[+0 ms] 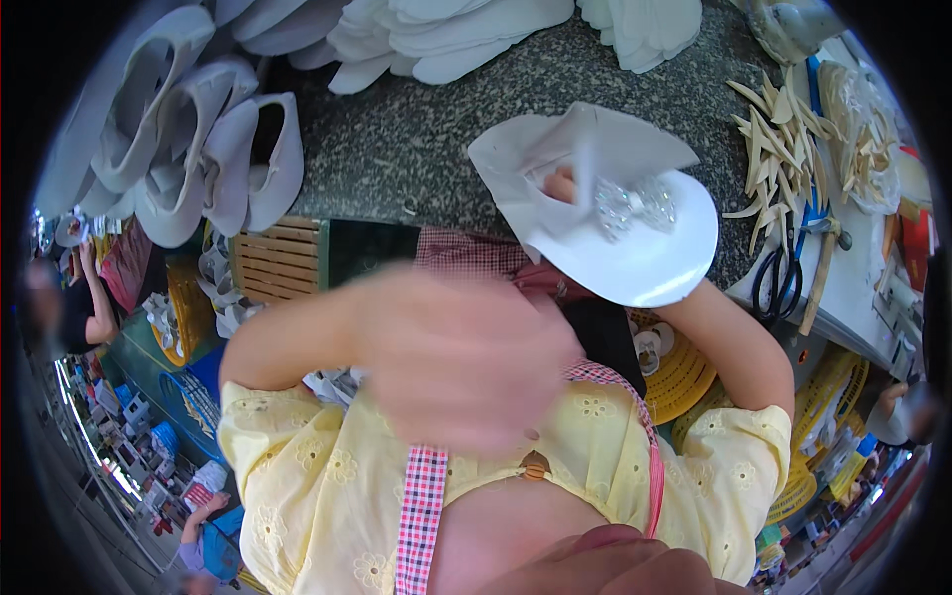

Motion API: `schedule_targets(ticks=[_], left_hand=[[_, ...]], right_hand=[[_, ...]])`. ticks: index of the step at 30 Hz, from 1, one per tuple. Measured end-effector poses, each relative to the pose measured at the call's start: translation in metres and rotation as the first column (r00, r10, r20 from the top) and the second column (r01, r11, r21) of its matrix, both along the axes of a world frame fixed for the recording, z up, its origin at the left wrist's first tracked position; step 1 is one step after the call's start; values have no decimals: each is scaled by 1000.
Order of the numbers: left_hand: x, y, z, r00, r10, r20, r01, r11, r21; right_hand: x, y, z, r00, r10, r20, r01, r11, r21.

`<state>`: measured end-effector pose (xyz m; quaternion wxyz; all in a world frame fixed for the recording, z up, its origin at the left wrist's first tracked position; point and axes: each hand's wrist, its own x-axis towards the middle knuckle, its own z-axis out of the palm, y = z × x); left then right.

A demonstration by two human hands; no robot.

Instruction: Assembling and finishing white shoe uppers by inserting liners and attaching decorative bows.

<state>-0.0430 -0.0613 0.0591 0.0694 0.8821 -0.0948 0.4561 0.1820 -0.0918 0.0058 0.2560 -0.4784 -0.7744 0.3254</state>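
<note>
A white shoe upper point(635, 248) with a sparkling clear bow-shaped ornament point(635, 206) is raised over the front edge of the stone worktop. My right hand point(561, 185) holds it, mostly hidden behind the white material; only a bit of finger shows in the opening. My left hand point(466, 357) is in front of my chest, apart from the upper. Motion smears it so much that its fingers cannot be made out, nor whether anything is in them.
Several white shoe uppers point(233, 164) stand at the left of the speckled stone worktop point(397, 149), with stacked white flat pieces point(456, 40) at the back. At right are cream pointed strips point(778, 134), black-handled scissors point(776, 286) and a hammer point(821, 268). Yellow baskets point(679, 372) stand below.
</note>
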Motion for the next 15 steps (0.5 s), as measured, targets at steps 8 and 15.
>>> schedule_targets(ticks=[8, 15], left_hand=[[38, 72, -12, 835, 363, -415, -293, 930, 224], [65, 62, -18, 928, 264, -262, -106, 863, 494]], right_hand=[[29, 46, 29, 925, -167, 342, -32, 861, 507], [40, 32, 7, 798, -281, 533, -173, 740, 650]])
